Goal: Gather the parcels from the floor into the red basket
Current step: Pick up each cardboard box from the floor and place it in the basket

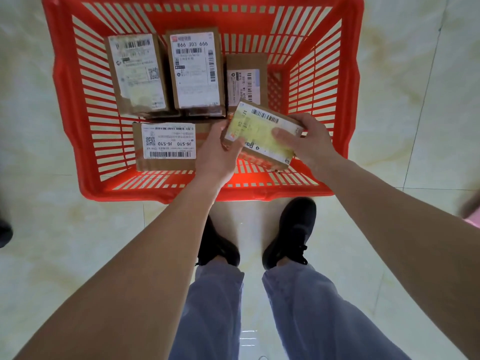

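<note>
Gripping parcel (pixel 261 135) between both hands' curled fingers (pixel 281 132), above red basket (pixel 85 141).

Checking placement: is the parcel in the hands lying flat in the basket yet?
No. The parcel is tilted, gripped by both hands, over the red basket.

Both hands (pixel 262 149) w/ parcel (pixel 259 136) over red basket (pixel 67 100).

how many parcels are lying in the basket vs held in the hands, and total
Parcels lying in the red basket: 4 ()
Parcel held by the left hand and right hand: 1 ()
Total: 5
</note>
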